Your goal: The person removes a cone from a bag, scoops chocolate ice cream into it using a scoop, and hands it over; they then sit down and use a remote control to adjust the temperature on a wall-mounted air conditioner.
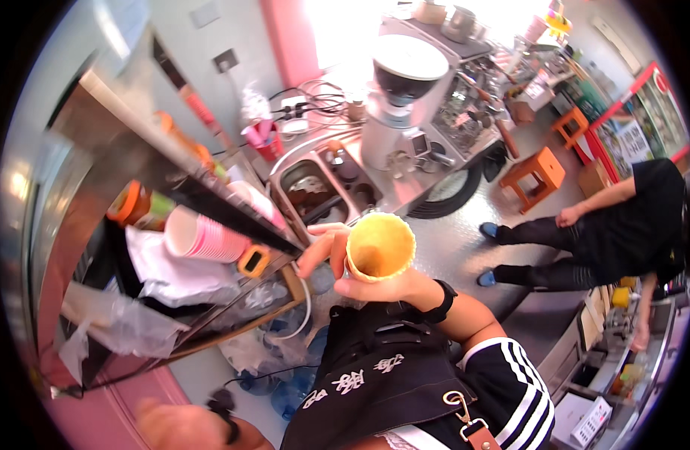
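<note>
A yellow waffle cone (pixel 382 238) is in my right hand (pixel 394 286), its scalloped round mouth turned up toward me and hollow inside. The thumb and fingers curl round its sides, in front of my dark apron. Low at the left, my left hand (pixel 181 426) is smeared by motion, so its fingers cannot be made out. A stack of pink paper cups (pixel 202 236) lies on its side on the shelf to the left, beside a small orange-framed device (pixel 253 261).
A metal sink (pixel 309 187) and a silver coffee grinder (pixel 386 139) stand ahead on the counter. At right are an orange stool (pixel 536 180) and a person in black (pixel 622 225). Large blue water bottles (pixel 291 396) sit below the shelf. A steel-edged cabinet (pixel 187 172) rises at left.
</note>
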{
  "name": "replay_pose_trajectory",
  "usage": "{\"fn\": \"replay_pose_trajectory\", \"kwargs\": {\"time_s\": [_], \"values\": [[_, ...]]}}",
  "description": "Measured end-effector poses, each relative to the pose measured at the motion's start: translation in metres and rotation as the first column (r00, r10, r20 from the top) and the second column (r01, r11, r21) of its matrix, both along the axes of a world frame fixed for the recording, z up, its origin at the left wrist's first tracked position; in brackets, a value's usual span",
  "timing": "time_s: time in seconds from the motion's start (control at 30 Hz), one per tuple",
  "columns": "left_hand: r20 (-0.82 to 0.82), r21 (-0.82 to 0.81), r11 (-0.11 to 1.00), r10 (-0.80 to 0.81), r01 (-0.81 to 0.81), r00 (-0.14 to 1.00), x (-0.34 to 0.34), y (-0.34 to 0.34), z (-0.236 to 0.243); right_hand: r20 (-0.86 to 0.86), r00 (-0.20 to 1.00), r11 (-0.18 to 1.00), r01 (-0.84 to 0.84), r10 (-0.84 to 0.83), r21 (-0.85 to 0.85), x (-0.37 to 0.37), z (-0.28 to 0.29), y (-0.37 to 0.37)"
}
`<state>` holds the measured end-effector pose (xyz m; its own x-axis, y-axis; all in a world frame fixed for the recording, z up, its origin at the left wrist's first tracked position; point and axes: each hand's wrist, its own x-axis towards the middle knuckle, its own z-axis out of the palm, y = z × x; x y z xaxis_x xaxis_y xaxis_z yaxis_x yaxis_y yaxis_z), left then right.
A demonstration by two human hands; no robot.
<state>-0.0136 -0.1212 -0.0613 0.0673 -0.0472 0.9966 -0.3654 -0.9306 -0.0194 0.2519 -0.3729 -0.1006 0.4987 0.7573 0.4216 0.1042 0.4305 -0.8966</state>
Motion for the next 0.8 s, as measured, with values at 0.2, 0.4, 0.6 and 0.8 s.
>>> {"fn": "replay_pose_trajectory", "kwargs": {"time_s": [0.2,0.4,0.6,0.8], "values": [[-0.602,-0.798,0.602,-0.792,-0.036,0.102,0.161,-0.163,-0.074,0.383,0.919,0.981,0.151,-0.094,-0.123,0.031,-0.021,-0.054],[-0.597,-0.801,0.594,-0.801,0.072,-0.029,0.241,-0.232,-0.113,0.545,0.836,0.906,0.276,-0.061,-0.322,0.089,-0.05,-0.118],[-0.276,-0.949,0.234,-0.942,-0.213,0.193,0.297,-0.26,-0.163,0.523,0.791,0.654,0.582,-0.318,-0.483,0.229,-0.136,-0.218],[-0.32,-0.929,0.188,-0.841,-0.318,0.437,0.311,-0.294,-0.151,0.915,0.396,0.279,0.872,0.079,-0.402,0.297,-0.23,-0.223]]}}
